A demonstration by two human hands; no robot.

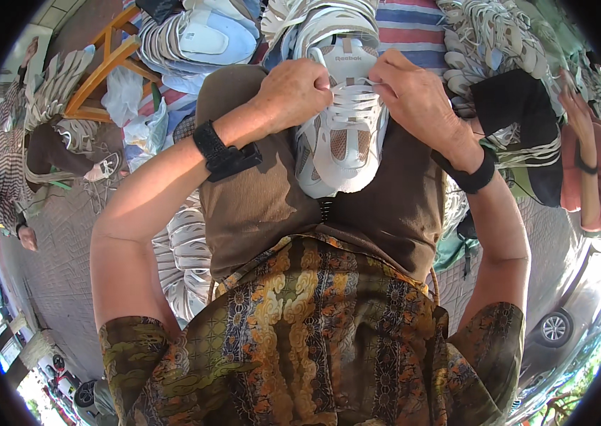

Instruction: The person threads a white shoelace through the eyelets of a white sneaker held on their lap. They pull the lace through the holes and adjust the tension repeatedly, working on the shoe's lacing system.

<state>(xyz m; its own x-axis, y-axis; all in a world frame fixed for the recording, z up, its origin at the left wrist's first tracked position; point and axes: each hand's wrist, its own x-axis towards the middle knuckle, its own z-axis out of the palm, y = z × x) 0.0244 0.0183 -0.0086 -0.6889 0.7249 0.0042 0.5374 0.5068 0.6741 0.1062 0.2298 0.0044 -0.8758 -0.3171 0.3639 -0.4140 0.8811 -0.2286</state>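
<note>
On your lap [258, 192], the shoe [347, 138] is laced across its middle; the topmost lacing looks unfinished. Your left hand [297, 92] and right hand [414, 96] flank its tongue [347, 62], each pinched closed, seemingly on the laces [352, 108].

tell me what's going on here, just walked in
A seated person has a white-and-tan shoe in their lap, toe toward their body. The left hand and right hand are closed at opposite sides of its upper lacing and seem to be pinching the laces, which run across below the tongue. Beyond the knees, more shoe pieces are stacked over a striped sheet. Other people are at both sides.
</note>
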